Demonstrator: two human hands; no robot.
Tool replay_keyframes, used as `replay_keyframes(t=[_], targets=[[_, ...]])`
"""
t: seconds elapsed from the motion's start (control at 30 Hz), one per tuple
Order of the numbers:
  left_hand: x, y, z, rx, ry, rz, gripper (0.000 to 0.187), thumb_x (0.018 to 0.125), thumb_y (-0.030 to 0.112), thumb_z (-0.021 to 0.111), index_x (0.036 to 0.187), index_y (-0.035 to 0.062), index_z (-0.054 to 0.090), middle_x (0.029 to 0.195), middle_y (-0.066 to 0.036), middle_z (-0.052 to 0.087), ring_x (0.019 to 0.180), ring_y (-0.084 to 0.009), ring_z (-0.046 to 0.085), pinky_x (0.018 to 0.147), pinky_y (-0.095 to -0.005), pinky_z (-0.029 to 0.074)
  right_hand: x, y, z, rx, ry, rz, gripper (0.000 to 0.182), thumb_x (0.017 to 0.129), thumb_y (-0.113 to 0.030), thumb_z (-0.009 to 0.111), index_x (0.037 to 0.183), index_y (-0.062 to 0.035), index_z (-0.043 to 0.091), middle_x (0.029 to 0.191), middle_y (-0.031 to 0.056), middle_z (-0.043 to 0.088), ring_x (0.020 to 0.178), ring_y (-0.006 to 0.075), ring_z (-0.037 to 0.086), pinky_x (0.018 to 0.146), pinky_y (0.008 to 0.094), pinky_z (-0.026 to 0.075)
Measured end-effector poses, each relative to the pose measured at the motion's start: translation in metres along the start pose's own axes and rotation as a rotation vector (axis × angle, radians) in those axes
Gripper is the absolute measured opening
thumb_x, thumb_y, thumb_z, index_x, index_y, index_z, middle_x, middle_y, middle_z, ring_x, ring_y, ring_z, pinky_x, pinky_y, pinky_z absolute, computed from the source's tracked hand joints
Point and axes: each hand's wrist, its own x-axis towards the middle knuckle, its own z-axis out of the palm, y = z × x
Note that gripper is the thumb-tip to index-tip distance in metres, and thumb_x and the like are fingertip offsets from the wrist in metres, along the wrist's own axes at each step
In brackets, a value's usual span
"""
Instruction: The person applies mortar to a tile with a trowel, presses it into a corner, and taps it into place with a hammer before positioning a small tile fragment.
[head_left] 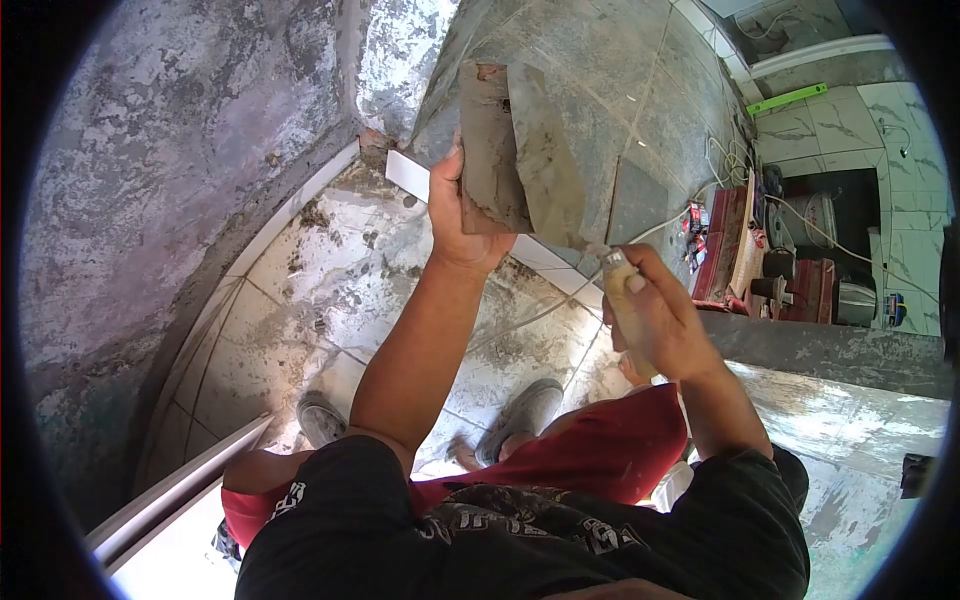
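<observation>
My left hand (pixel 462 215) is wrapped round the lower left of a flat rectangular piece (pixel 488 160), perhaps a cut tile, smeared with grey-brown mortar. My right hand (pixel 665 315) grips the pale handle of a trowel (pixel 545 150). The trowel's wide blade, coated with mortar, overlaps the right side of the piece in this view. A reddish patch shows at the piece's top edge. Both are held up in front of me, above the floor. The fingertips of my left hand are partly hidden behind the piece.
A white skirting strip (pixel 300 205) runs along the foot of the patchy wall (pixel 200 150). Dirty white floor tiles (pixel 320 290) lie round my feet. At right are red boxes (pixel 725 245), a pale cable (pixel 720 165), a green spirit level (pixel 787 98) and a dark tile (pixel 637 200).
</observation>
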Motion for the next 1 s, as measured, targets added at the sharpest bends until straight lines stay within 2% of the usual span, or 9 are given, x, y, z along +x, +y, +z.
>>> replay_keyframes(t=[0.13, 0.27, 0.4, 0.47, 0.53, 0.6, 0.73, 1.0], targets=[[0.001, 0.001, 0.007, 0.066, 0.016, 0.071, 0.052, 0.095, 0.036, 0.036, 0.14, 0.0115, 0.038, 0.133, -0.01, 0.052, 0.12, -0.0261, 0.052, 0.102, -0.0431, 0.041, -0.008, 0.006, 0.014, -0.008, -0.029, -0.024, 0.034, 0.102, -0.027, 0.037, 0.125, -0.003, 0.044, 0.08, 0.0075, 0.056, 0.062, 0.0114, 0.054, 0.056, 0.0264, 0.047], [0.007, 0.008, -0.009, 0.098, -0.056, 0.04, 0.05, 0.095, 0.036, 0.036, 0.14, 0.0131, 0.037, 0.128, -0.009, 0.053, 0.116, -0.0254, 0.053, 0.1, -0.0429, 0.042, -0.029, 0.007, 0.018, -0.212, -0.069, 0.02, 0.034, 0.102, -0.024, 0.035, 0.128, -0.0023, 0.043, 0.078, 0.0061, 0.056, 0.062, 0.0124, 0.054, 0.057, 0.028, 0.047], [0.011, 0.007, -0.002, 0.14, 0.055, 0.149, 0.051, 0.095, 0.035, 0.038, 0.141, 0.0153, 0.035, 0.128, -0.007, 0.051, 0.115, -0.0241, 0.051, 0.099, -0.0422, 0.042, -0.058, 0.01, 0.008, -0.346, -0.055, -0.041, 0.035, 0.1, -0.022, 0.037, 0.126, -0.0009, 0.046, 0.075, 0.0066, 0.056, 0.062, 0.0125, 0.055, 0.057, 0.0279, 0.046], [0.011, 0.004, 0.003, 0.159, 0.044, 0.215, 0.051, 0.094, 0.034, 0.039, 0.142, 0.016, 0.034, 0.13, -0.006, 0.049, 0.117, -0.0237, 0.05, 0.098, -0.0416, 0.042, -0.063, 0.006, 0.004, -0.333, 0.043, -0.04, 0.036, 0.1, -0.024, 0.037, 0.126, -0.0003, 0.047, 0.076, 0.0063, 0.055, 0.061, 0.0121, 0.055, 0.055, 0.028, 0.046], [0.006, 0.001, 0.006, 0.164, 0.01, 0.179, 0.054, 0.093, 0.033, 0.041, 0.143, 0.0152, 0.03, 0.134, -0.007, 0.046, 0.12, -0.0246, 0.048, 0.1, -0.0416, 0.041, -0.054, -0.002, -0.003, -0.384, 0.145, -0.105, 0.037, 0.1, -0.026, 0.038, 0.126, -0.0005, 0.047, 0.076, 0.006, 0.055, 0.06, 0.012, 0.055, 0.054, 0.0278, 0.046], [0.004, -0.007, 0.007, 0.169, -0.026, 0.161, 0.056, 0.093, 0.033, 0.042, 0.144, 0.0143, 0.027, 0.135, -0.009, 0.045, 0.122, -0.0253, 0.047, 0.102, -0.0418, 0.04, -0.037, -0.017, -0.003, -0.366, 0.203, -0.081, 0.035, 0.101, -0.027, 0.038, 0.124, -0.0018, 0.047, 0.078, 0.0063, 0.056, 0.062, 0.012, 0.054, 0.054, 0.0278, 0.046], [-0.003, -0.013, 0.011, 0.138, -0.098, 0.119, 0.061, 0.092, 0.031, 0.044, 0.147, 0.013, 0.023, 0.139, -0.012, 0.042, 0.126, -0.0265, 0.046, 0.106, -0.0421, 0.039, -0.015, -0.023, -0.011, -0.371, 0.165, -0.136, 0.033, 0.102, -0.026, 0.038, 0.123, -0.0027, 0.047, 0.08, 0.0069, 0.056, 0.064, 0.0125, 0.055, 0.054, 0.028, 0.047], [-0.003, -0.011, 0.016, 0.145, -0.108, 0.136, 0.063, 0.09, 0.032, 0.046, 0.146, 0.0147, 0.023, 0.137, -0.01, 0.045, 0.123, -0.0267, 0.05, 0.103, -0.0413, 0.042, -0.025, -0.006, 0.004, -0.282, 0.037, -0.042, 0.034, 0.101, -0.026, 0.036, 0.123, -0.0012, 0.046, 0.078, 0.0083, 0.056, 0.065, 0.0145, 0.057, 0.055, 0.0281, 0.048]])
